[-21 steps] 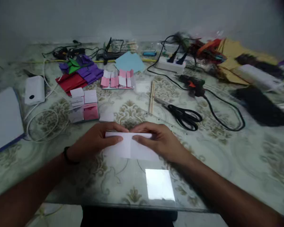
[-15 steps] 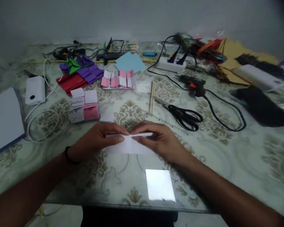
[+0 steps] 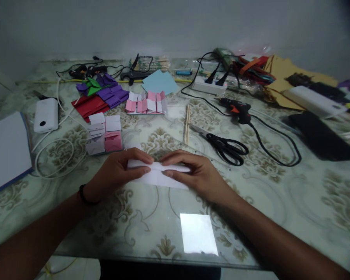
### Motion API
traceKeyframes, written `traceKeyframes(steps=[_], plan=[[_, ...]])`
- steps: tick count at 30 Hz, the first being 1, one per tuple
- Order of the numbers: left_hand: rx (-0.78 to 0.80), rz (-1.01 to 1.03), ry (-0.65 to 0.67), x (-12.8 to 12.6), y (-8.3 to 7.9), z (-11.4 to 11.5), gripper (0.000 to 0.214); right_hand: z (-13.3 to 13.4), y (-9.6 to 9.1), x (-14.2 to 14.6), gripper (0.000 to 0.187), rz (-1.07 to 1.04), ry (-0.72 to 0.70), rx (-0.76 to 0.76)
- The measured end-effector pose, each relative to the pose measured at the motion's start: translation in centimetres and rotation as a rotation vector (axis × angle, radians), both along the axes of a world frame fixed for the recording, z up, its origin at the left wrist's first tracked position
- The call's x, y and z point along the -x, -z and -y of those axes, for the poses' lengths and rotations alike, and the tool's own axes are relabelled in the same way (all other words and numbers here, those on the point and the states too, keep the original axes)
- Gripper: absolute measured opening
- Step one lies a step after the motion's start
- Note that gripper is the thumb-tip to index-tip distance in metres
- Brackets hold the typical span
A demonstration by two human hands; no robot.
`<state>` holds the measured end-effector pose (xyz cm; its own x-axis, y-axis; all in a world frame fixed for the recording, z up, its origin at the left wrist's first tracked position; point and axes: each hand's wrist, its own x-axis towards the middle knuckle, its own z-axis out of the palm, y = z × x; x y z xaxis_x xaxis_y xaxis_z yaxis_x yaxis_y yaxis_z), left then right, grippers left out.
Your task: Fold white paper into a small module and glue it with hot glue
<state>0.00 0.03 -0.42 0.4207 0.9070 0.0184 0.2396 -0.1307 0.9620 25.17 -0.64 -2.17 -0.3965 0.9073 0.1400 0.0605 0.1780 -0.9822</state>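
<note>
A white sheet of paper (image 3: 160,179) lies between my hands at the middle of the table, its far edge folded over into a narrow flap. My left hand (image 3: 124,167) pinches the left part of the fold, thumb in front and fingers behind. On the right part, my right hand (image 3: 194,171) grips the same fold in the same way. The fingertips of the two hands are a short gap apart. Just beyond my left hand sits a pink and white folded paper piece (image 3: 113,140). A second such piece (image 3: 156,105) stands farther back.
Black-handled scissors (image 3: 227,147) and thin wooden sticks (image 3: 187,126) lie beyond my right hand. Farther right are a glue gun (image 3: 239,111) with its cord and a black phone-like slab (image 3: 323,136). A white cable (image 3: 54,157) coils at left near a white power bank (image 3: 46,115).
Both hands stay on the paper. The folded flap now shows more of its face, and the gap between the fingertips is slightly wider. The whole view has shifted a little.
</note>
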Motion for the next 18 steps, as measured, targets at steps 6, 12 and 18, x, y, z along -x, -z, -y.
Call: traceKeyframes(steps=[6, 12, 18], plan=[[-0.041, -0.005, -0.067, 0.1, 0.2, 0.01, 0.012, 0.03, 0.06, 0.12, 0.01, -0.039, 0.062, 0.044], [-0.066, -0.056, -0.113, 0.05, -0.04, 0.1, 0.015, -0.02, 0.29, 0.13, 0.011, -0.097, 0.095, 0.06], [-0.074, -0.031, -0.086, 0.28, 0.08, -0.48, 0.008, -0.29, 0.45, 0.14, 0.013, -0.148, 0.132, 0.116]])
